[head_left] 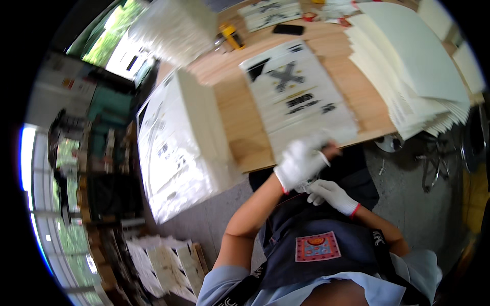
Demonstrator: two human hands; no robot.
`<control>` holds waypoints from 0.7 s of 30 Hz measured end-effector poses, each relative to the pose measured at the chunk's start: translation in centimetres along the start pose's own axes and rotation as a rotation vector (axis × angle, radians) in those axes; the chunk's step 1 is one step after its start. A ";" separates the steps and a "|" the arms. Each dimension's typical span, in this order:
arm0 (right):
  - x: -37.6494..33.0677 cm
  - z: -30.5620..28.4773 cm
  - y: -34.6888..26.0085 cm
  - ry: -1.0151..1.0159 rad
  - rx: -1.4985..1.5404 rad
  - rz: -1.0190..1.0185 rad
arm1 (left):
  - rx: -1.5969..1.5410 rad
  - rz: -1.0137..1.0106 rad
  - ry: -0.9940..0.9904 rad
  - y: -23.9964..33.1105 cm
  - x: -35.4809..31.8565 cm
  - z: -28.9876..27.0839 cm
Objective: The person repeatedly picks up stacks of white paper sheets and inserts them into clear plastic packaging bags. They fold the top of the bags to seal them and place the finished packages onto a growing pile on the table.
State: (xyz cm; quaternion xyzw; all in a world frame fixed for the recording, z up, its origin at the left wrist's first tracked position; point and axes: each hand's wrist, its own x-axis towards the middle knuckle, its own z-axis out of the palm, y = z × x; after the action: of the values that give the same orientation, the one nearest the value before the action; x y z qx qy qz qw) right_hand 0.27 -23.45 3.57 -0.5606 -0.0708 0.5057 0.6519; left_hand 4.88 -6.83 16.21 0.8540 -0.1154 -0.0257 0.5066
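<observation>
A flat white plastic bag point(301, 97) with black print lies on the wooden table in front of me, its near end at the table's front edge. My left hand point(301, 163), in a white knit glove with bare fingertips showing, is over that near end. It is blurred by motion, so its grip and any contact with the bag are unclear. My right hand point(332, 196), in a white glove with a red cuff, is closer to my apron, just below the left. Its fingers are curled by something small and clear that I cannot make out.
Left on the table point(229, 107) stands a thick stack of glossy plastic bags point(178, 148), with a bulky clear-wrapped bundle point(176, 30) behind. Fanned white sheets point(413, 66) overhang the right edge. Farther back are a black phone point(288, 29), a yellow bottle point(232, 35) and red tape point(309, 17).
</observation>
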 end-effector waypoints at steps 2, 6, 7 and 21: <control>-0.4 -0.3 0.1 0.006 -0.036 -0.012 | 0.279 -0.145 0.116 -6.6 1.4 0.9; -0.8 -0.7 0.4 0.039 -0.015 -0.021 | 0.803 -0.103 0.175 -10.4 3.0 2.6; -0.9 -0.8 0.4 0.040 -0.020 -0.020 | 0.803 -0.141 0.165 -12.2 3.1 3.3; 1.4 -3.9 -4.8 0.190 0.029 -0.207 | 0.575 -0.177 0.088 -14.3 4.8 1.9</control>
State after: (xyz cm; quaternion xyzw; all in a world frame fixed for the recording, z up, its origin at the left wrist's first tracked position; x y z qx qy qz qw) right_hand 6.35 -24.30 5.34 -0.5862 -0.0590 0.3812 0.7124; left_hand 11.67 -3.00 3.20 0.9694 -0.0211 0.0010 0.2446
